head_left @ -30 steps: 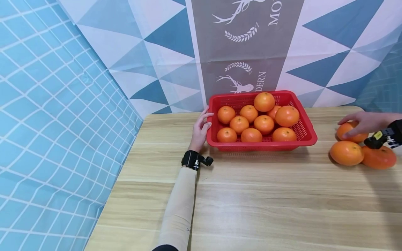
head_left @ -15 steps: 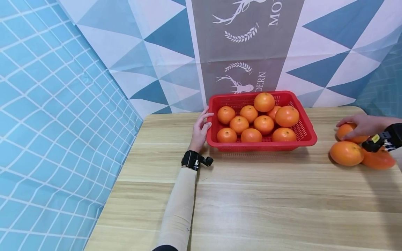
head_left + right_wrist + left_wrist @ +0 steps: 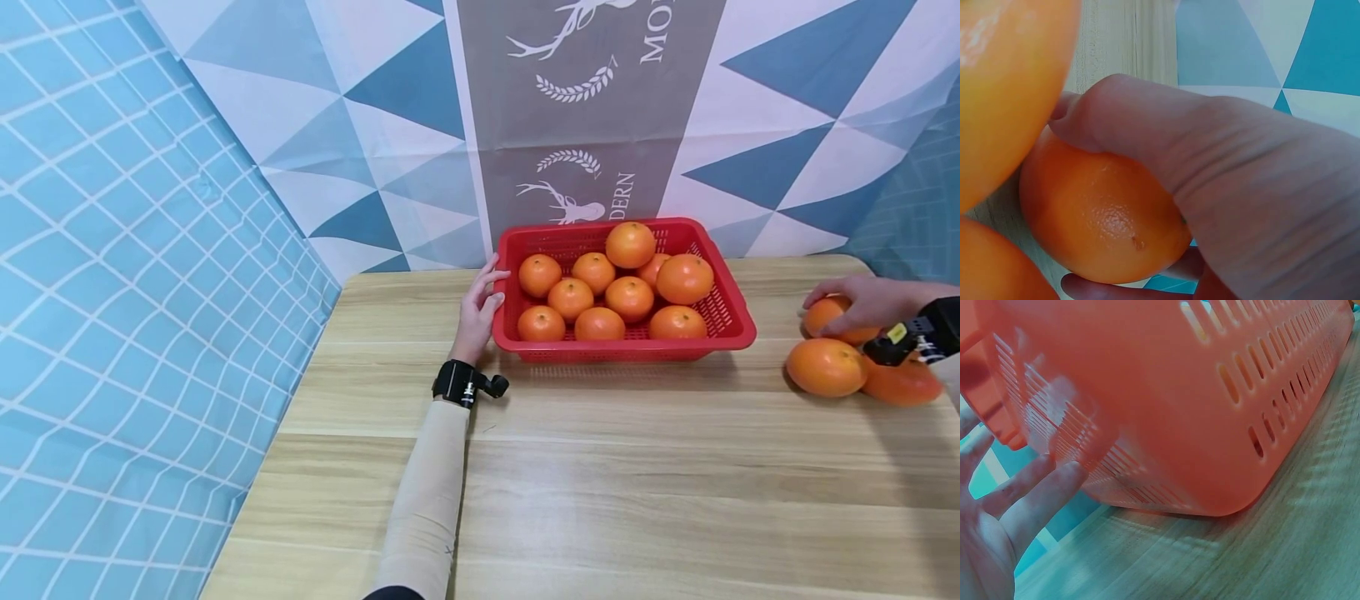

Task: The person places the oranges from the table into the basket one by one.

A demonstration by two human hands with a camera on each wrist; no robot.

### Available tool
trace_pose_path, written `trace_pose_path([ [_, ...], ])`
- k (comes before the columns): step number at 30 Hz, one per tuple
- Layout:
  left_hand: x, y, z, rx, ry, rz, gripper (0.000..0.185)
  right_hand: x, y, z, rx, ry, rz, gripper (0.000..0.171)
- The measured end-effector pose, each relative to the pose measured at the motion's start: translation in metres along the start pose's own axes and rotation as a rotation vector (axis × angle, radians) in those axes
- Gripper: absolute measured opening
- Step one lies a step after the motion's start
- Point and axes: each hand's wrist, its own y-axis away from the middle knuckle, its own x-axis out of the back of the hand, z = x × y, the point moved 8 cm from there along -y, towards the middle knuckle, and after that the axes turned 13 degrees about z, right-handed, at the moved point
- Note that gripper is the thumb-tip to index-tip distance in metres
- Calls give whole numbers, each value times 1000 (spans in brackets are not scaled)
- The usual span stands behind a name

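Note:
A red plastic basket [image 3: 626, 354] with slotted walls holds several oranges [image 3: 600, 323]. At its left end my left hand [image 3: 476, 310] rests with fairly straight fingers against the wall and rim. Close up in the left wrist view, the left fingers [image 3: 1041, 503] touch the basket's end wall [image 3: 1147, 425]. Over at the table's right, my right hand [image 3: 870, 302] grips an orange [image 3: 825, 313] that sits behind two others. The right wrist view shows the thumb on one side of this orange [image 3: 1107, 212] and fingers on its far side. The palm covers part of it.
Two more oranges lie near the right hand: one in front [image 3: 827, 367] and one farther right [image 3: 903, 382], partly under the wrist camera. The wooden table [image 3: 600, 483] meets a patterned cloth wall [image 3: 405, 125] behind the basket and a blue cloth [image 3: 135, 275] on the left.
My right hand has shifted slightly and settled its fingers round the rear orange, with the wrist lower. The left hand and the basket stay where they were.

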Motion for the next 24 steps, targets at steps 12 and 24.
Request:
trace_pose_path([
  [12,-4,0,-2,18,8,-12,41,-3,9,4,-55,-75,-33,76],
  [24,0,-4,-8,2,9,-11,40,17,6,-1,-43,-3,22,81],
])
